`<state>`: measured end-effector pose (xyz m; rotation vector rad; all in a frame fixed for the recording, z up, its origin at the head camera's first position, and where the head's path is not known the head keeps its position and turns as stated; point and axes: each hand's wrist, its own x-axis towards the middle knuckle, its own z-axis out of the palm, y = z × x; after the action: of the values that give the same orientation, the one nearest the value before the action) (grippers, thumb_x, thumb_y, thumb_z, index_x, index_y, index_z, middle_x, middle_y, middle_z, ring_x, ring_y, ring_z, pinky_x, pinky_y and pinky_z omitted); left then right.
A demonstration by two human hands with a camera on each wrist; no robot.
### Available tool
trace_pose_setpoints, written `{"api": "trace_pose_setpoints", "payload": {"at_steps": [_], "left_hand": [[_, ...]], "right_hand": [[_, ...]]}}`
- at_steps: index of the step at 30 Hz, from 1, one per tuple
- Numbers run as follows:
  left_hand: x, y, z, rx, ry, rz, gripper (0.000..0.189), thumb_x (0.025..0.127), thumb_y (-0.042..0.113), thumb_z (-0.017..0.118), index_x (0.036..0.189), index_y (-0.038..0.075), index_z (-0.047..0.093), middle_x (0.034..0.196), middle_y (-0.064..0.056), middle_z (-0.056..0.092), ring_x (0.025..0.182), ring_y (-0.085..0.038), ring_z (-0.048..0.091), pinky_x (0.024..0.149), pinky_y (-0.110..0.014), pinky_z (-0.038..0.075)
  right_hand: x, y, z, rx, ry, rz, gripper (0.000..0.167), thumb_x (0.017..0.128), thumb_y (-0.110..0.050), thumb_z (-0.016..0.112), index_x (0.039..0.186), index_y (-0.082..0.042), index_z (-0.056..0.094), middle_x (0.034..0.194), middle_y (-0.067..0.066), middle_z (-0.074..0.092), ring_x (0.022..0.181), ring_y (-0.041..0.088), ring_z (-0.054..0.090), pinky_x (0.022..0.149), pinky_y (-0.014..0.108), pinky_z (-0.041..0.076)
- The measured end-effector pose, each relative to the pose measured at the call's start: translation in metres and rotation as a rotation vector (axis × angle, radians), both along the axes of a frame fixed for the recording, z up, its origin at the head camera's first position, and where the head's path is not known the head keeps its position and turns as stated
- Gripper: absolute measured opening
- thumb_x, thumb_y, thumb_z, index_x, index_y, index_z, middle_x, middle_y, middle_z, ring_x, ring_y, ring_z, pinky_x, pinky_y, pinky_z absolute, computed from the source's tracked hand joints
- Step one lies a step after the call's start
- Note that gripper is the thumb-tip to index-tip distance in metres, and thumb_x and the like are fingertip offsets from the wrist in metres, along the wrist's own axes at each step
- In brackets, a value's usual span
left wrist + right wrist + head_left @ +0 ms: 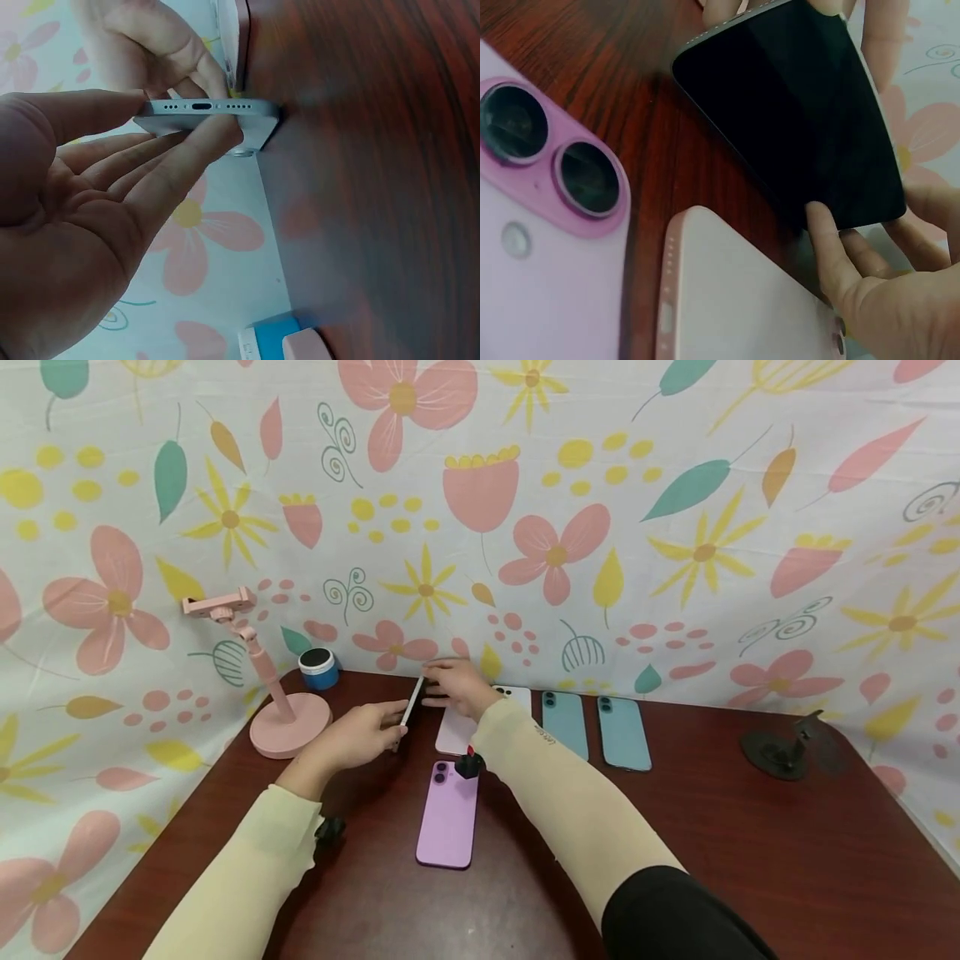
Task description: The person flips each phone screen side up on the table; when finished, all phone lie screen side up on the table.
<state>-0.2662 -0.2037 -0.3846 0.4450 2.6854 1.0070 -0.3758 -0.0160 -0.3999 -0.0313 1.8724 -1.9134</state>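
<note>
Both hands hold a smartphone (412, 702) on its long edge near the back of the table, its black screen (795, 112) facing right. My left hand (358, 737) pinches the bottom end between thumb and fingers, beside the charging port (202, 106). At the far end, my right hand (459, 683) grips the top, thumb on the screen and fingers behind. A pale pink phone (453, 735) lies face down under the right wrist, partly hidden. In front of it is a purple phone (447, 822), also face down.
Two light blue phones (566, 728) lie face down to the right. A pink phone stand (288, 727) and a blue jar (319, 672) stand at the back left. Far right is a dark stand (780, 753). A floral cloth (480, 568) hangs behind the table.
</note>
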Motion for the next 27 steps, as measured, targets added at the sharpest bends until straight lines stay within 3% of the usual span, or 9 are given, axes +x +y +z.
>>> {"api": "trace_pose_setpoints", "payload": {"at_steps": [6,10,16,19,23,27], "left_hand": [[0.006,0.005,0.006,-0.092,0.109,0.009,0.053,0.111,0.012,0.053,0.16,-0.006,0.042,0.147,-0.028,0.064,0.122,-0.031,0.074,0.095,-0.042,0.062],[0.009,0.005,0.006,-0.106,0.132,0.032,0.052,0.111,0.01,0.052,0.159,-0.007,0.043,0.148,-0.028,0.064,0.122,-0.03,0.073,0.085,-0.034,0.058],[0.011,0.003,0.005,-0.086,0.144,0.069,0.053,0.109,0.009,0.052,0.158,-0.008,0.044,0.149,-0.029,0.063,0.098,-0.026,0.072,0.069,-0.028,0.05],[0.012,0.001,0.002,-0.087,0.156,0.107,0.053,0.107,0.009,0.052,0.158,-0.006,0.046,0.138,-0.026,0.071,0.086,-0.022,0.071,0.062,-0.027,0.047],[0.01,-0.004,-0.002,-0.113,0.159,0.14,0.054,0.105,0.008,0.053,0.158,-0.004,0.048,0.129,-0.023,0.074,0.075,-0.019,0.065,0.061,-0.028,0.046],[0.008,-0.008,-0.004,-0.15,0.162,0.12,0.056,0.104,0.009,0.056,0.158,-0.007,0.046,0.145,-0.029,0.063,0.099,-0.028,0.07,0.079,-0.038,0.057]], "right_hand": [[-0.003,-0.002,-0.007,-0.025,0.013,0.003,0.047,0.112,-0.023,0.058,0.155,-0.005,0.053,0.164,0.017,0.048,0.152,0.039,0.047,0.117,0.047,0.053],[-0.003,-0.003,-0.008,-0.006,0.042,0.007,0.046,0.111,-0.024,0.06,0.153,-0.005,0.055,0.16,0.018,0.049,0.15,0.04,0.048,0.119,0.05,0.05],[0.0,-0.007,-0.007,0.071,0.086,0.019,0.051,0.112,-0.029,0.056,0.157,-0.006,0.05,0.161,0.021,0.046,0.151,0.041,0.047,0.12,0.05,0.049],[-0.001,-0.009,-0.007,0.106,0.095,0.02,0.055,0.113,-0.031,0.053,0.161,-0.006,0.045,0.165,0.021,0.043,0.153,0.04,0.045,0.122,0.049,0.048],[-0.003,-0.008,-0.009,0.136,0.088,0.04,0.05,0.113,-0.025,0.054,0.159,-0.004,0.049,0.168,0.02,0.043,0.158,0.041,0.039,0.124,0.049,0.045],[-0.002,-0.005,-0.007,0.171,0.097,0.089,0.044,0.11,-0.01,0.056,0.153,-0.002,0.057,0.167,0.017,0.047,0.16,0.039,0.038,0.123,0.048,0.046]]}}
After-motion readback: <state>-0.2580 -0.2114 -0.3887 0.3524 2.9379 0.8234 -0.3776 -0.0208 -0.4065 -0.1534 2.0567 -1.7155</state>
